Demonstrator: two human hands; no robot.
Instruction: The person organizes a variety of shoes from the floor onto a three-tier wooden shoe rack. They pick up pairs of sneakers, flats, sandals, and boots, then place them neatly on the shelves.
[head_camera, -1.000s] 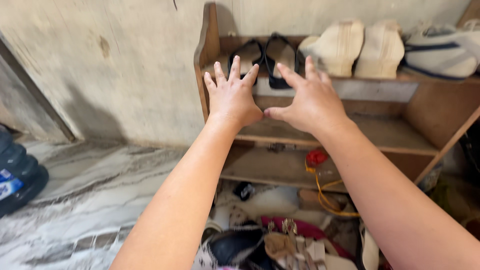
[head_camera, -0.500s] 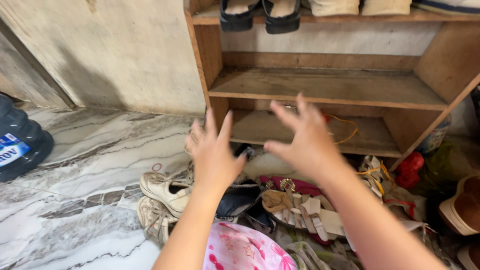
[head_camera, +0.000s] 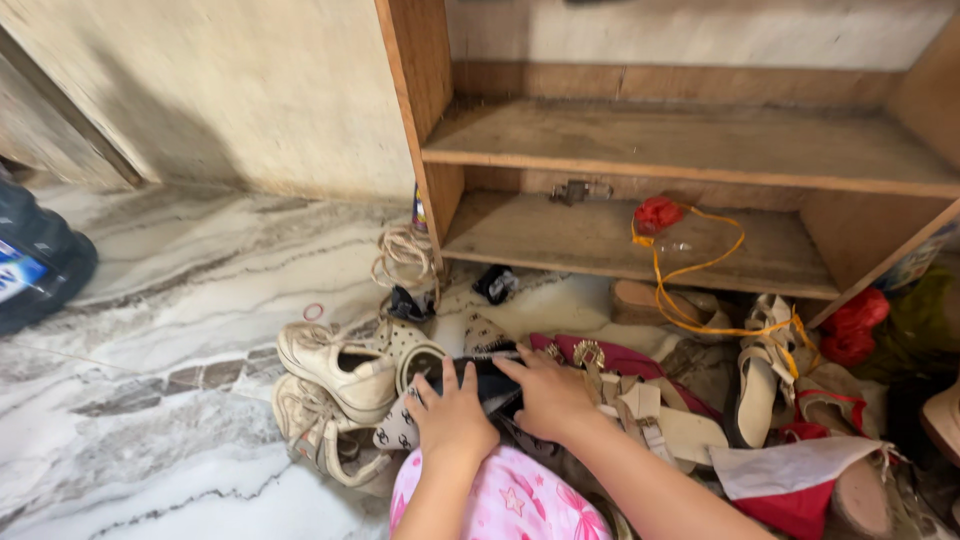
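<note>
both hands are pressed down on a dark shoe (head_camera: 485, 385) lying in the heap of footwear on the marble floor (head_camera: 170, 300), in front of the wooden shoe rack (head_camera: 690, 150). the left hand (head_camera: 452, 415) is laid flat over the near part of the shoe, fingers spread, while the right hand (head_camera: 548, 393) is set on its top edge with fingers curled over it. neither grip is fully closed; whether the shoe is truly clasped or only touched cannot be told, since the undersides of the fingers are hidden.

the dark shoe is wedged between a spotted white shoe (head_camera: 410, 400) on the left and tan strappy sandals (head_camera: 640, 410) lying over a maroon one on the right. two worn white sneakers (head_camera: 335, 370) are stacked just beside the left hand.

trouble could be expected from the tangle: if the dark shoe were lifted, the sandal straps and buckles resting against it might be dragged along, and the leaning sneakers might be toppled. the orange cord (head_camera: 700, 270) trailing from the lower shelf into the pile could also be snagged.

as for packages and labels, a dark blue water jug (head_camera: 35, 260) stands at the far left edge with a blue and white label facing right. a small red bag (head_camera: 658, 213) is seen on the lower shelf, and another red bag (head_camera: 852, 325) beside the rack's right foot.
</note>
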